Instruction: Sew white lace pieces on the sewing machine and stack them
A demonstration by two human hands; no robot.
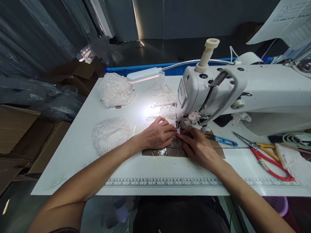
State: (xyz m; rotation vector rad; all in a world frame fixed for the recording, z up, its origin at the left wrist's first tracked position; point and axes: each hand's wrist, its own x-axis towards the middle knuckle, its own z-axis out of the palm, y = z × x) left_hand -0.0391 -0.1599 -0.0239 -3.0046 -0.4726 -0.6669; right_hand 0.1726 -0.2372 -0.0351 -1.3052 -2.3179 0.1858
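Observation:
A white sewing machine [194, 85] stands over the table, its needle area just beyond my fingertips. White lace fabric [164, 110] lies under the bright lamp, running up to the presser foot. My left hand [161, 133] is closed, its bent fingers pinching the lace's small white end at the left of the foot. From the right, my right hand [198, 145] grips that same end, thumb and forefinger pressed together. The fingertips of both hands nearly meet there and hide most of the edge. Beneath them is a brown plate [155, 152].
Two lace bundles [116, 90] sit on the left of the white table [73, 155]. Blue thread snips [225, 141] and red-handled scissors [272, 165] lie right. A printed ruler [150, 183] runs along the front edge. A lamp [143, 75] hangs above; cardboard boxes [51, 145] stand left.

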